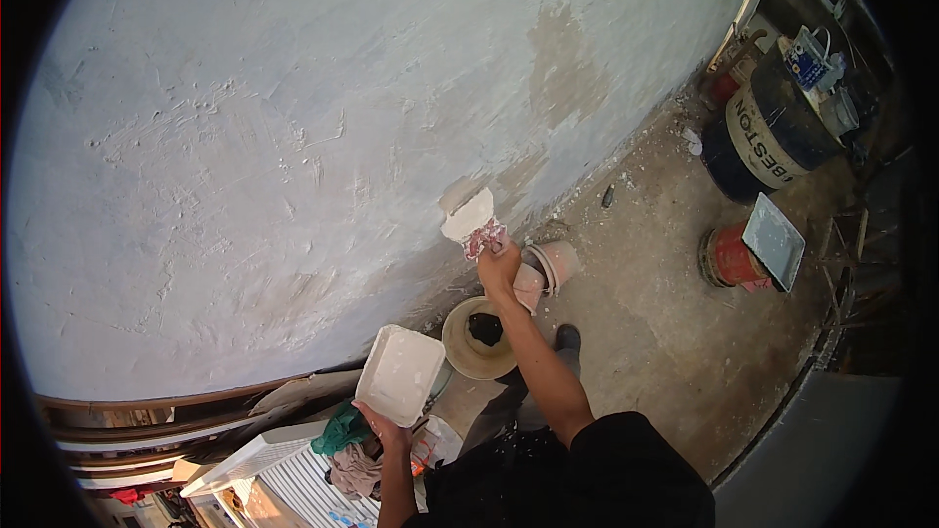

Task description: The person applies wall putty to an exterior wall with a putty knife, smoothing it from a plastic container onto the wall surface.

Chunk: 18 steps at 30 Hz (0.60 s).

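Note:
My right hand (pixel 500 268) is closed round the handle of a putty knife (pixel 469 216), whose broad blade is coated in white plaster. The blade lies at the lower part of the wall (pixel 284 127), beside a bare brownish patch; whether it presses on the surface, I cannot tell. Pinkish, plaster-smeared material shows between the blade and my fingers. In my left hand (pixel 383 424) is a shallow off-white tray (pixel 401 375), gripped by its near edge and tilted toward the wall. White plaster covers much of the wall, with ridges and rough spots.
Below my right forearm stands a round tub (pixel 458 340) with something dark inside. Pinkish buckets (pixel 556 262) sit against the wall base. Farther right are a red bucket (pixel 729 252) topped by a grey tray (pixel 774 241) and a dark drum (pixel 768 132). Cloths (pixel 354 469) lie at lower left.

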Each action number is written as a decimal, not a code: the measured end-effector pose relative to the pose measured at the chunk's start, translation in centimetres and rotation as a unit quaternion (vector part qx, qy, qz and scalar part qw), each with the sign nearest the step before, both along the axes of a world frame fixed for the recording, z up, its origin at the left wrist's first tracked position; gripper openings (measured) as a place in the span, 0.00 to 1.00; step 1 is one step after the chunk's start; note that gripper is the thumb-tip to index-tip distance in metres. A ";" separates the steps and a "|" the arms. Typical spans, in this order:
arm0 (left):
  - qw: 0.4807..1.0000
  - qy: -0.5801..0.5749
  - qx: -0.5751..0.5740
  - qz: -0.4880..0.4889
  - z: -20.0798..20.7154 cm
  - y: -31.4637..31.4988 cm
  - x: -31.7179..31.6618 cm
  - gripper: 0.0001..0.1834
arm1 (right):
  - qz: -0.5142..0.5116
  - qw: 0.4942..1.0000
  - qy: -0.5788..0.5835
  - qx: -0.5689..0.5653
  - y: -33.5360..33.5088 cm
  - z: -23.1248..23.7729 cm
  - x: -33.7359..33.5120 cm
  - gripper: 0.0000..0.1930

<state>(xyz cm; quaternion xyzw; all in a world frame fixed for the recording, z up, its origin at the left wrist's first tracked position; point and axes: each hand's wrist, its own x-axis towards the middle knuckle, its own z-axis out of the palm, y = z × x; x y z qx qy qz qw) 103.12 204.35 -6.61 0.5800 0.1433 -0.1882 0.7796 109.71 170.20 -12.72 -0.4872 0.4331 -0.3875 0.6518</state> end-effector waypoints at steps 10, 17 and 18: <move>1.000 -0.004 -0.013 -0.011 1.1 0.7 -1.0 0.40 | 0.022 0.985 0.160 0.068 0.4 -7.1 -3.3 0.15; 1.000 -0.023 0.011 -0.011 1.8 1.4 -1.3 0.40 | -0.032 0.984 0.005 0.177 -2.1 -6.1 1.8 0.14; 1.000 -0.021 0.001 0.006 1.7 1.5 -1.3 0.40 | -0.010 0.983 -0.063 0.173 -2.1 -5.2 2.2 0.16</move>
